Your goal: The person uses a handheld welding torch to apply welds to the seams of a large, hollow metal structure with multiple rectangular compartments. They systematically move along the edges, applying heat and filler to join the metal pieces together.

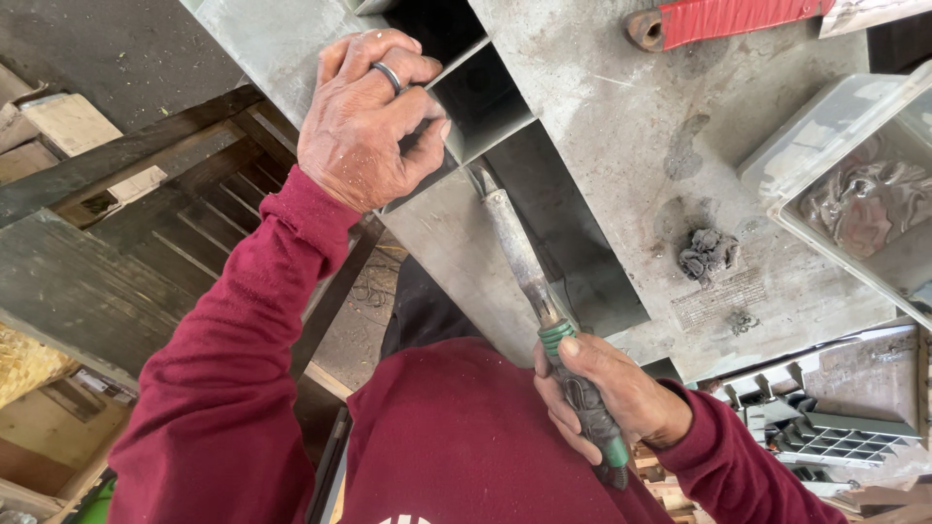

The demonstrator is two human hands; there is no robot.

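The file's tip is hidden where it enters the square metal tube at upper centre, and its handle end is cut off behind the red shirt. Its long axis runs from lower right up to upper left. The right hand clenches the green handle; the left hand grips the tube's end on the grey bench.

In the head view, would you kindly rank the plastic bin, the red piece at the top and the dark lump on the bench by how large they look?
1. Plastic bin, partly cut off by the frame.
2. Red piece, also cut off.
3. Dark lump, clearly smallest.
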